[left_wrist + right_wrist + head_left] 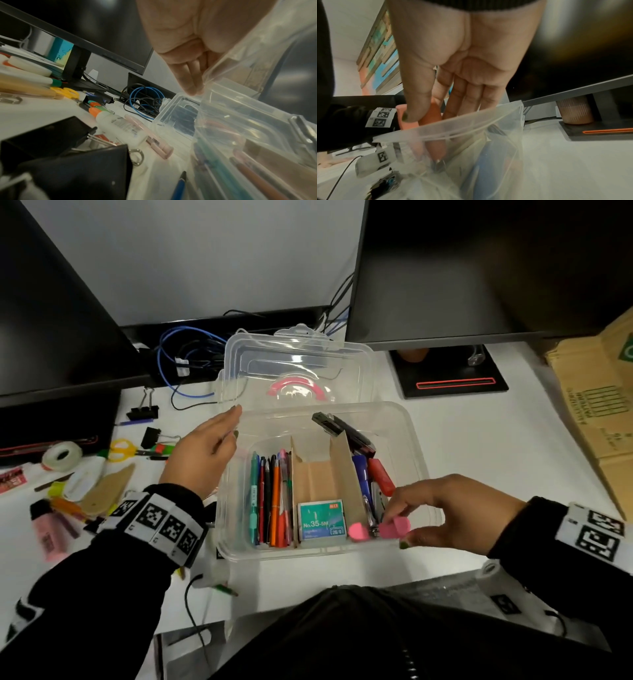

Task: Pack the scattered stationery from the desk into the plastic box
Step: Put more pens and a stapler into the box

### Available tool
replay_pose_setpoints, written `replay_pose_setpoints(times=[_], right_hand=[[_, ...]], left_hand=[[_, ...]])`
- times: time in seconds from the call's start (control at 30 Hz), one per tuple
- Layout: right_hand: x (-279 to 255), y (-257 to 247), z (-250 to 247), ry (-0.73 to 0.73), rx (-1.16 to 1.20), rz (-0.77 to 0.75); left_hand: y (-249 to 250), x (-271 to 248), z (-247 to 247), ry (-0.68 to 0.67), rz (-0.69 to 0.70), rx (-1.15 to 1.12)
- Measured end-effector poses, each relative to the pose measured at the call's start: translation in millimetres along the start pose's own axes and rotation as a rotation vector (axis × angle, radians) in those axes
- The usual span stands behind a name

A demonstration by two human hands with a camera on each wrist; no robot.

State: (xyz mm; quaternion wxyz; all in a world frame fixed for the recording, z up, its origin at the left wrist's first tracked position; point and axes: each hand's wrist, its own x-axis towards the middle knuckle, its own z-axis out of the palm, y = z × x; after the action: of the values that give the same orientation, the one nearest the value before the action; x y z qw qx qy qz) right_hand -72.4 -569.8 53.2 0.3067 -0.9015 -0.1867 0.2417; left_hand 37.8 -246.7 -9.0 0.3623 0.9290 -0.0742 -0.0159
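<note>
Head: above, facing down over desk [462, 440], wide.
Left wrist: low, close, along fingers.
Right wrist: low, close.
Shared: clear plastic box [416, 440] [257, 121] [471, 128].

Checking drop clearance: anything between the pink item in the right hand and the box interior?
Nothing visible. The right hand pinches the pink rubbery item just over the clear plastic box's near rim, its lid open; a second pink piece lies beside the green staple box.

clear glossy plastic box [416, 440], brown cardboard dividers [318, 477]
</note>
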Motion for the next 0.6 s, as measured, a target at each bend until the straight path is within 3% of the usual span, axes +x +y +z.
replay_pose_setpoints(times=[0.27, 0.6], right_hand=[[4, -4, -4, -0.08, -0.154, 0.031], [9, -20, -15, -0.162, -0.114, 0.079]], left_hand=[[-3, -2, 4, 0.024, -0.027, -0.058], [2, -3, 3, 0.043, -0.059, -0.02]])
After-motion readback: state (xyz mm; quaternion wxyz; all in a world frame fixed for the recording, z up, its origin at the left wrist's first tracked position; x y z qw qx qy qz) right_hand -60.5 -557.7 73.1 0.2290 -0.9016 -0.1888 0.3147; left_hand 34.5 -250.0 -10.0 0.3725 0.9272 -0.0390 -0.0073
